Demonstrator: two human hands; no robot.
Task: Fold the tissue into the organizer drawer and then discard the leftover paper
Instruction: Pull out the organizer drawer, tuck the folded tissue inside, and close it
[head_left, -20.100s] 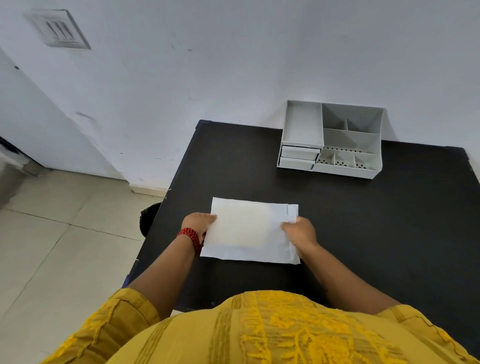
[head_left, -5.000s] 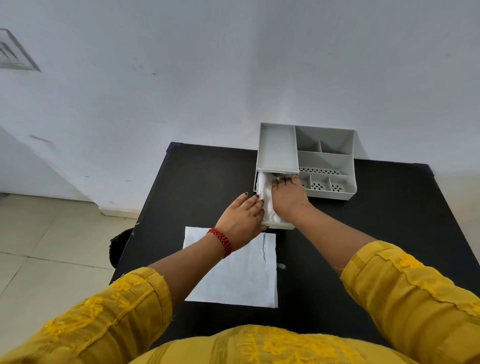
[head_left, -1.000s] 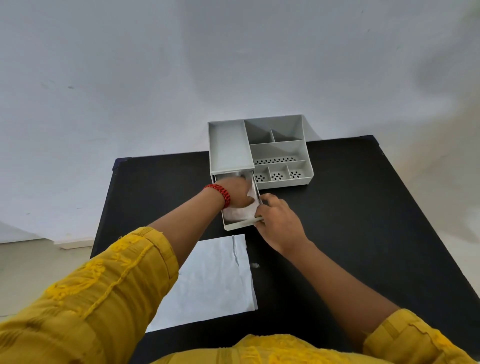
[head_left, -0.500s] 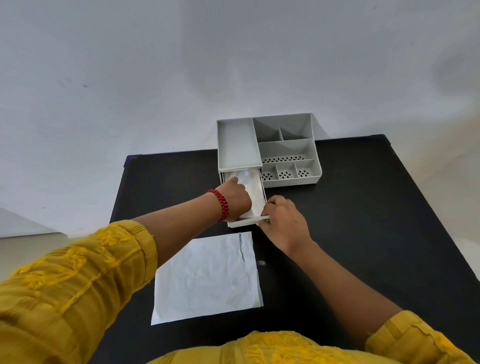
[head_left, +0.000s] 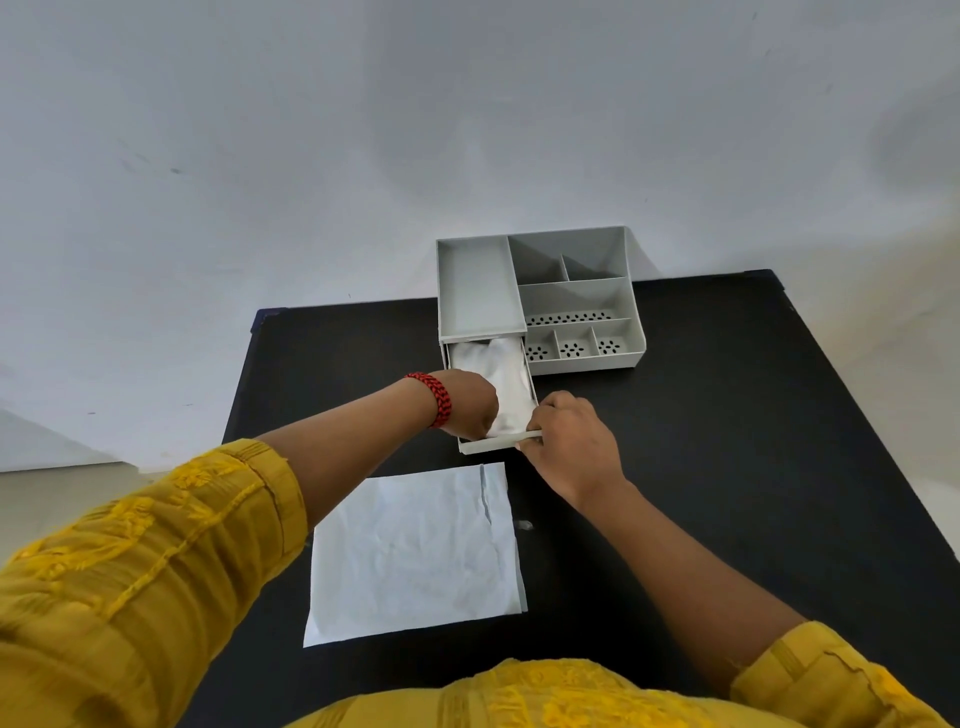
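White crumpled tissue (head_left: 498, 384) fills drawer (head_left: 491, 443); L hand (head_left: 467, 402) pinches it, R hand (head_left: 569, 441) grips front.

Single head cam, wide-angle, worn high, pitched forward and down over black table (head_left: 727, 467). Close range: wearer's yellow sleeves fill bottom corners, grey organizer (head_left: 571, 296) mid-frame at far table edge, white wall (head_left: 467, 130) fills upper half. No second view.

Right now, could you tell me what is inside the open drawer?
The drawer holds white tissue, crumpled along its length. The left hand reaches in and covers the near left part, so the tissue's near end and the drawer floor cannot be seen.
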